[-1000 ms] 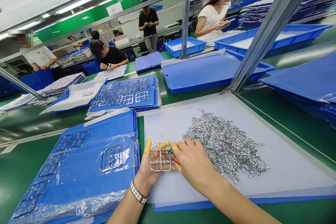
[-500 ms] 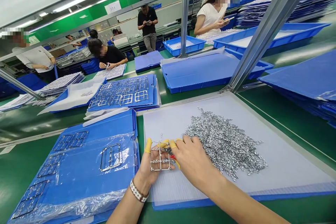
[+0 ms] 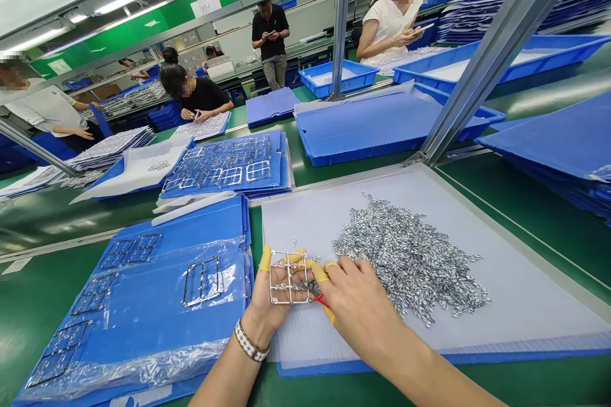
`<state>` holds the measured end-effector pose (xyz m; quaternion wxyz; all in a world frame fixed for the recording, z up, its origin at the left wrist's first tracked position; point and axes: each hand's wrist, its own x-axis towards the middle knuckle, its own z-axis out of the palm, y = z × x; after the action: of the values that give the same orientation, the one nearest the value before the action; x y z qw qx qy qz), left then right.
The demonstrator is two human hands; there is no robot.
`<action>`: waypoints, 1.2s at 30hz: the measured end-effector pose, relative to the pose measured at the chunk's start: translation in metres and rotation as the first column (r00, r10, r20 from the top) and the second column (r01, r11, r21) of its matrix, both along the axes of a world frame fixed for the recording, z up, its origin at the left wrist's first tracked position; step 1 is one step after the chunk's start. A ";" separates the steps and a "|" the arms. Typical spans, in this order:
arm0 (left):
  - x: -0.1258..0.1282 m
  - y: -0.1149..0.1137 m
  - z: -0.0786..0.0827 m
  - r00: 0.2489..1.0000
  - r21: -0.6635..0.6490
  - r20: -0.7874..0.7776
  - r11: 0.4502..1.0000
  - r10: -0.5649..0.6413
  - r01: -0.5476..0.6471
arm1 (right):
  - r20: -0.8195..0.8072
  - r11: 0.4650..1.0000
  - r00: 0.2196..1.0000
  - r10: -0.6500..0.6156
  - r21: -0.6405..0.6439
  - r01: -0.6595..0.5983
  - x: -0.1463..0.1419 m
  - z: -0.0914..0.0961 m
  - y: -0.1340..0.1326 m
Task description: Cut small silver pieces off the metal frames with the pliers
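Observation:
My left hand [image 3: 270, 305], with yellow finger cots on its fingertips, grips a small shiny metal frame [image 3: 287, 277] that carries rows of little parts. My right hand [image 3: 358, 308] is closed round small cutters with red and yellow handles [image 3: 322, 301], their tip at the frame's right side. Both hands hover over a white sheet [image 3: 501, 280] on a blue tray. A wide heap of small silvery cut parts [image 3: 405, 261] lies on the sheet, just right of my hands.
Left of me, a blue board under clear plastic [image 3: 143, 305] bears empty metal frames [image 3: 203, 280]. Another blue board with frames [image 3: 229, 165] lies behind it. Blue trays [image 3: 382, 127] and a slanted metal post [image 3: 482, 57] stand beyond. Other people work at further tables.
Both hands and the frame have shifted slightly towards me and to the left; the grip on frame and cutters is unchanged. The view has tilted a little.

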<state>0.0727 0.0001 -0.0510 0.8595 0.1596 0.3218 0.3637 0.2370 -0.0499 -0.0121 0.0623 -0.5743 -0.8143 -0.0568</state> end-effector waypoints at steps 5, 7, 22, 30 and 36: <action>0.001 0.000 -0.001 1.000 0.007 -0.027 1.000 0.001 -0.001 | 0.004 0.999 1.000 0.027 -0.026 -0.027 -0.005 -0.005 -0.003; 0.001 0.000 -0.001 0.999 0.006 -0.031 1.000 0.008 -0.008 | 0.028 0.999 0.999 0.033 -0.035 -0.032 -0.007 -0.005 -0.002; 0.005 -0.008 0.008 0.975 0.180 -0.126 0.970 0.184 -0.160 | -0.400 0.992 0.913 -0.080 -0.118 0.035 0.011 -0.002 0.000; 0.011 -0.023 0.005 0.839 0.690 -0.346 0.720 0.419 -0.075 | -0.919 0.903 0.086 -0.386 -0.395 -0.168 -0.007 -0.017 0.027; 0.012 -0.026 0.018 0.775 0.798 -0.395 0.603 0.494 0.022 | -0.938 0.930 0.127 -0.323 -0.339 -0.140 -0.006 -0.023 0.031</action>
<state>0.0847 -0.0264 -0.0335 0.5068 0.5637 0.4014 0.5141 0.2308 -0.0193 -0.0347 0.4765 -0.5184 -0.5271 0.4757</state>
